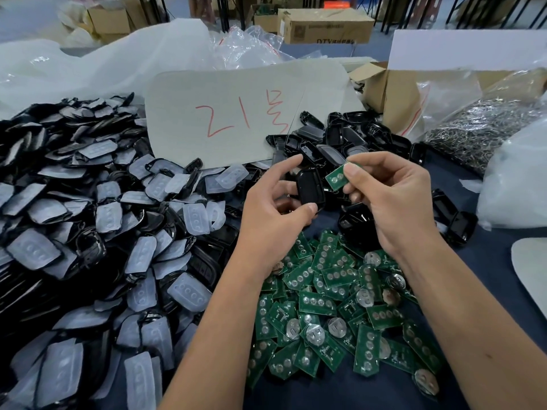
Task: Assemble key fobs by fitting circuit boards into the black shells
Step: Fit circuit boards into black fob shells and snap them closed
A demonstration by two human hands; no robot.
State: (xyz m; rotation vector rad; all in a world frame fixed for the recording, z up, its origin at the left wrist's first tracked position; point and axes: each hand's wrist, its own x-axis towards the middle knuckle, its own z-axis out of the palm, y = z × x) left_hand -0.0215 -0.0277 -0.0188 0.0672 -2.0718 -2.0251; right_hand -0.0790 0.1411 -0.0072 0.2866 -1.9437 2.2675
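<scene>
My left hand [275,208] grips a black key fob shell [310,190] between thumb and fingers, held up above the table. Just to its right, my right hand [393,199] pinches a small green circuit board [337,178] by its upper edge; the board hangs close beside the shell without being inside it. Below my hands lies a heap of green circuit boards [334,309], some showing round metal battery clips. Empty black shells [352,137] are piled behind my hands.
A large pile of black shells with translucent button pads [103,232] fills the left side. A white card with red writing [242,113] leans at the back. A bag of metal rings [479,128], cardboard boxes [384,90] and white plastic bags [515,184] stand at right.
</scene>
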